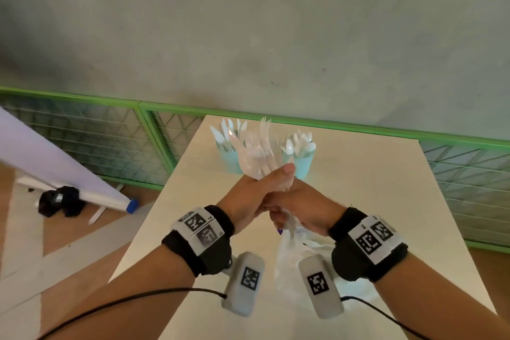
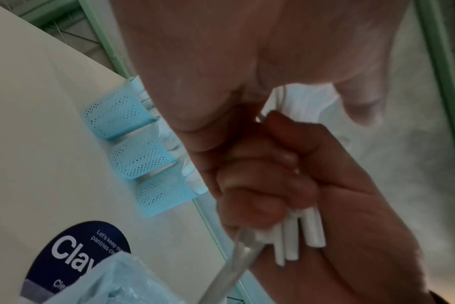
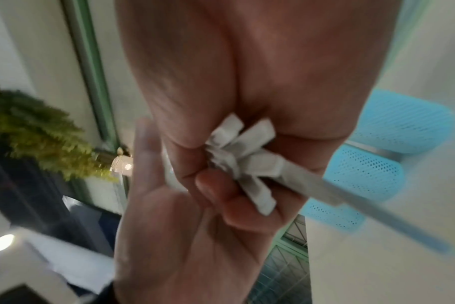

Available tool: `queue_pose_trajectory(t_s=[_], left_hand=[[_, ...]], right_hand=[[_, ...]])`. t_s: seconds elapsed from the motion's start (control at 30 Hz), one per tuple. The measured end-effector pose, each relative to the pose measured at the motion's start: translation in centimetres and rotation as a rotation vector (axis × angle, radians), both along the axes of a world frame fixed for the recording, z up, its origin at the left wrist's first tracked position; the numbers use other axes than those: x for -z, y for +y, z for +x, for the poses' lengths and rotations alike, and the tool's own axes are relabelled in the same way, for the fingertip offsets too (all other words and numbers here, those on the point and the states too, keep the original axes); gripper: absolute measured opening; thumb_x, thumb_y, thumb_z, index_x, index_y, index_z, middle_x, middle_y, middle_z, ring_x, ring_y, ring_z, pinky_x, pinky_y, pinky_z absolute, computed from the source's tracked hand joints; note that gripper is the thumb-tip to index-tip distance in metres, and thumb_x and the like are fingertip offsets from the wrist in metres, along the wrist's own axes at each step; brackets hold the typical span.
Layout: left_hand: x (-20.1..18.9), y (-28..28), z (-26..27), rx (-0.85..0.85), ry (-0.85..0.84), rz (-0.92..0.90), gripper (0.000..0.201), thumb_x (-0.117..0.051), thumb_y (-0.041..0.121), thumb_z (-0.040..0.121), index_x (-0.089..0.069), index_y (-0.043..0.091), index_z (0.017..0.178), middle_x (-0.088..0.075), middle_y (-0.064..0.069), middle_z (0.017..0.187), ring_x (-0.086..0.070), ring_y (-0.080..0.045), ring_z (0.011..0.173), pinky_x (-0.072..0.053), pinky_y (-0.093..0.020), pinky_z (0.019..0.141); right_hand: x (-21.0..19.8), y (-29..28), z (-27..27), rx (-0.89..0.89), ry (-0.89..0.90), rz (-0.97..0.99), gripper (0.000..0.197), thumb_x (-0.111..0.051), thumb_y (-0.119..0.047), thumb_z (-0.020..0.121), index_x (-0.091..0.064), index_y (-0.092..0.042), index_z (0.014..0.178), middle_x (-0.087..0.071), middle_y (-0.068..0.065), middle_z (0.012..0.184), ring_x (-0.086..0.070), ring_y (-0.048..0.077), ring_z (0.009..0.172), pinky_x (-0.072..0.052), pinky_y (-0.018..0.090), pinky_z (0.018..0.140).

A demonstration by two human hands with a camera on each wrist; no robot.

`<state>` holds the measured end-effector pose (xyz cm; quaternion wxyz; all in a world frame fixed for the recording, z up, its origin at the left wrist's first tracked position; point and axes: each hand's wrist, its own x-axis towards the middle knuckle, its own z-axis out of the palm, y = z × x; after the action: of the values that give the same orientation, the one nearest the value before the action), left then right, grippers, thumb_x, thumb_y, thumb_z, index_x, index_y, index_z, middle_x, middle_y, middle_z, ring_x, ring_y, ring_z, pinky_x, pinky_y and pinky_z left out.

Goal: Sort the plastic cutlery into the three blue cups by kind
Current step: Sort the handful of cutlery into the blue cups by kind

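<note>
Both hands meet above the middle of the white table (image 1: 372, 188). They hold an upright bundle of white plastic cutlery (image 1: 258, 152) with fork tines at its top. My left hand (image 1: 248, 196) wraps the bundle, thumb across it. My right hand (image 1: 306, 204) grips the handles (image 2: 291, 236) lower down, fingers curled in a fist (image 2: 273, 181). The handle ends (image 3: 242, 156) fan out under the right palm. Three blue mesh cups (image 2: 140, 162) stand in a row at the far edge. In the head view the left cup (image 1: 229, 157) holds knives and the right cup (image 1: 300, 160) holds spoons. The bundle hides the middle cup.
A clear plastic bag (image 1: 292, 254) lies on the table under my wrists, beside a dark blue round sticker (image 2: 78, 257). A green wire fence (image 1: 165, 124) runs behind the table. On the floor at left lie a white roll (image 1: 55, 163) and a black object (image 1: 60, 201).
</note>
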<state>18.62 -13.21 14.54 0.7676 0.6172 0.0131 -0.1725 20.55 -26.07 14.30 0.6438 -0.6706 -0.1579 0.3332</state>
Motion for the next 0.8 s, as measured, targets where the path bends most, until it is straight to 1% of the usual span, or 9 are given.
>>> queue_pose_trajectory(t_s=[0.07,0.13,0.27,0.33,0.47,0.57,0.63,0.73,0.8], left_hand=[[0.1,0.6,0.3,-0.051,0.008,0.02,0.059,-0.068,0.048,0.076,-0.062,0.0,0.109,-0.07,-0.019,0.102,-0.053,-0.028,0.046,-0.047,-0.031,0.044],[0.4,1.7,0.5,-0.043,-0.009,0.008,0.058,-0.067,0.05,0.075,-0.064,0.001,0.107,-0.071,-0.015,0.108,-0.055,-0.031,0.052,-0.047,-0.03,0.042],[1.2,3.6,0.8,-0.016,-0.014,-0.009,0.058,-0.063,0.047,0.083,-0.062,0.001,0.119,-0.072,-0.006,0.082,-0.057,-0.032,0.05,-0.046,-0.03,0.04],[1.6,4.2,0.8,-0.009,-0.021,-0.012,0.051,-0.06,0.044,0.085,-0.065,0.005,0.118,-0.067,-0.009,0.073,-0.055,-0.03,0.047,-0.045,-0.031,0.041],[2.2,5.2,1.0,-0.006,-0.024,-0.022,0.044,-0.056,0.04,0.09,-0.068,0.008,0.116,-0.069,-0.011,0.077,-0.057,-0.029,0.045,-0.045,-0.032,0.041],[2.9,6.0,1.3,0.001,-0.026,-0.049,0.044,-0.054,0.041,0.092,-0.069,0.004,0.112,-0.064,-0.029,0.086,-0.053,-0.028,0.041,-0.045,-0.03,0.037],[3.4,6.4,1.7,-0.012,-0.037,-0.031,0.051,-0.056,0.046,0.092,-0.068,0.0,0.11,-0.059,-0.034,0.083,-0.049,-0.027,0.038,-0.042,-0.027,0.035],[4.1,6.9,2.5,-0.034,-0.05,0.027,0.06,-0.059,0.051,0.088,-0.065,-0.004,0.11,-0.058,-0.032,0.075,-0.044,-0.026,0.039,-0.036,-0.024,0.034],[4.5,7.1,2.9,-0.044,-0.044,0.035,0.053,-0.058,0.047,0.091,-0.066,-0.002,0.108,-0.059,-0.023,0.064,-0.043,-0.025,0.039,-0.035,-0.023,0.034]], right_hand=[[0.2,1.0,0.2,-0.004,-0.042,-0.038,0.02,-0.052,-0.001,0.09,-0.055,0.008,0.107,-0.048,0.002,0.059,-0.048,0.014,0.048,-0.046,0.028,0.05],[0.2,1.7,0.3,-0.015,-0.069,-0.061,0.017,-0.052,-0.003,0.091,-0.056,0.007,0.104,-0.052,0.006,0.062,-0.052,0.016,0.052,-0.049,0.029,0.054],[0.4,2.9,0.2,-0.02,-0.125,-0.145,0.015,-0.052,-0.007,0.093,-0.058,0.0,0.082,-0.059,0.009,0.061,-0.06,0.016,0.054,-0.051,0.023,0.056],[0.8,3.4,0.1,-0.015,-0.14,-0.161,0.021,-0.052,-0.01,0.095,-0.058,-0.007,0.075,-0.062,0.008,0.062,-0.062,0.015,0.056,-0.051,0.02,0.058],[1.9,4.2,0.2,-0.048,-0.196,-0.155,0.026,-0.052,-0.022,0.097,-0.059,0.0,0.084,-0.062,0.005,0.064,-0.061,0.012,0.058,-0.052,0.022,0.062],[1.9,4.6,0.5,-0.089,-0.084,-0.052,0.033,-0.047,-0.033,0.094,-0.056,-0.003,0.083,-0.061,0.006,0.068,-0.061,0.014,0.062,-0.052,0.025,0.065],[1.8,4.8,0.7,-0.088,0.001,0.003,0.04,-0.041,-0.041,0.091,-0.057,-0.006,0.083,-0.062,0.004,0.07,-0.062,0.015,0.064,-0.053,0.025,0.066],[1.8,5.2,1.0,-0.078,0.055,0.037,0.045,-0.034,-0.044,0.093,-0.06,-0.007,0.088,-0.064,0.005,0.079,-0.065,0.017,0.071,-0.055,0.026,0.071],[1.9,5.3,1.4,-0.08,0.048,-0.003,0.049,-0.027,-0.039,0.099,-0.062,-0.006,0.094,-0.068,0.005,0.083,-0.068,0.015,0.074,-0.055,0.024,0.072]])
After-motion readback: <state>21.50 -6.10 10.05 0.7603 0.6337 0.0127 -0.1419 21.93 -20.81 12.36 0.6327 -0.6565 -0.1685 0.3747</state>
